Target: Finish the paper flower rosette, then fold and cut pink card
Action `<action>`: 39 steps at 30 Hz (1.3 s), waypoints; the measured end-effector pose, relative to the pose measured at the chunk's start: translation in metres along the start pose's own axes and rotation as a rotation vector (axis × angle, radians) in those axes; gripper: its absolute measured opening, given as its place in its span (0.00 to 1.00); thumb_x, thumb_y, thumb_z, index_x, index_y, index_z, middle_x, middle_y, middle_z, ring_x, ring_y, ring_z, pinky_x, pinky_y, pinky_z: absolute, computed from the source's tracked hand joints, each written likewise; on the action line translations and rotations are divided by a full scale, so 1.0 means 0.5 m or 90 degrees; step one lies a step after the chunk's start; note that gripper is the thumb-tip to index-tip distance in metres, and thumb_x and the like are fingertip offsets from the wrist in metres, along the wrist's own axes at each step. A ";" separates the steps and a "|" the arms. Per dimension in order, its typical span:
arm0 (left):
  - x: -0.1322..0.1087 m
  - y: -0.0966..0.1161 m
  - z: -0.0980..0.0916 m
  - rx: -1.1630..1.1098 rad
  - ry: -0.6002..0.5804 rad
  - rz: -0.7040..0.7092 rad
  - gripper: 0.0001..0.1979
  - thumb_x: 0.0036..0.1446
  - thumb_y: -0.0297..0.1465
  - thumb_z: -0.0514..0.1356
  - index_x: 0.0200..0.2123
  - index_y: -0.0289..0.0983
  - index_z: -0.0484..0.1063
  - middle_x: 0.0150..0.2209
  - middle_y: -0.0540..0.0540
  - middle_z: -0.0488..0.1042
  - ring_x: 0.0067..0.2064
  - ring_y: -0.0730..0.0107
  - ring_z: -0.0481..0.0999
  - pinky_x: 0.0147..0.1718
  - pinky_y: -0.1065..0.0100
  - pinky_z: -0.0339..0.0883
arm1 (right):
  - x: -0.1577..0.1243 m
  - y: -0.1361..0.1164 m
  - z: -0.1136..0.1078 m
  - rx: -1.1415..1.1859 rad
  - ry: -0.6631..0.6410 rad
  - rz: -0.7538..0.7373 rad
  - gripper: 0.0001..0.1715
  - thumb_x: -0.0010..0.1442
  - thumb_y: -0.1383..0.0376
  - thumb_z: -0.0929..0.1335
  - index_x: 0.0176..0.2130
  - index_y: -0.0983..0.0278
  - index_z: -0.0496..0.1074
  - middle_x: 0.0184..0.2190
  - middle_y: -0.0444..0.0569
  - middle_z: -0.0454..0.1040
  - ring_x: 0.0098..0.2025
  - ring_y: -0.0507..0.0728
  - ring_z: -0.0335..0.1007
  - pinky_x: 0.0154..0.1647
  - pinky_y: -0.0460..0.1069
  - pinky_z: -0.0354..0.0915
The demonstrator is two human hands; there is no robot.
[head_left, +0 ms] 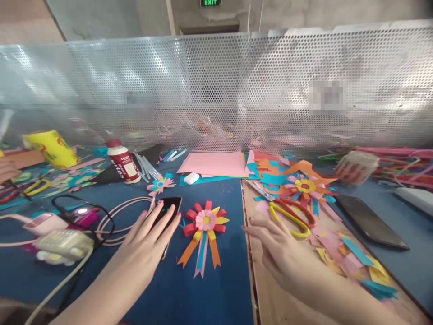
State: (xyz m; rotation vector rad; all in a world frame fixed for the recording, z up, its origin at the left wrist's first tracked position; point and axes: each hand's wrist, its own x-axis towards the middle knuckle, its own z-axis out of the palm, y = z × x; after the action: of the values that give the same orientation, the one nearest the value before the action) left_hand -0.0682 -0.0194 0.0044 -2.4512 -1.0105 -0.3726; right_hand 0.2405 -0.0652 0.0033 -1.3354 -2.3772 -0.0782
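Observation:
My left hand (152, 234) lies over a dark phone (174, 205) with its fingers stretched out and slightly spread; whether it presses on the screen I cannot tell. Right of it, a paper flower rosette (205, 220) rests on the blue table, with red and yellow loops, a pink centre and ribbon tails in orange, blue and pink. My right hand (275, 248) is over the brown board, fingers extended and holding nothing. Just beyond it lie scissors (292, 216) with yellow and red handles. A second paper flower (304, 186) sits behind the scissors.
Coloured paper sheets (213, 163), a white earbud case (191, 178) and a bottle (123, 162) stand toward the back, before a perforated metal screen (209, 81). Cables and a power strip (64, 246) fill the left. Paper scraps (353, 262) and another phone (372, 221) lie right. Another person's hand (8, 170) shows far left.

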 end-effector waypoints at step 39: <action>-0.013 0.075 0.030 -0.264 -0.001 -0.118 0.12 0.56 0.31 0.55 0.41 0.47 0.74 0.49 0.50 0.73 0.53 0.57 0.67 0.46 0.55 0.64 | 0.114 -0.010 0.064 0.004 -0.044 -0.108 0.21 0.61 0.71 0.59 0.53 0.62 0.65 0.50 0.50 0.70 0.51 0.59 0.61 0.46 0.55 0.59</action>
State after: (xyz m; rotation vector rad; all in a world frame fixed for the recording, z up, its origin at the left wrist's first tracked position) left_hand -0.0446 -0.0392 -0.0226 -2.7210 -1.2721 -0.7020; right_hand 0.2000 -0.0140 -0.0039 -1.1481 -2.5437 -0.0747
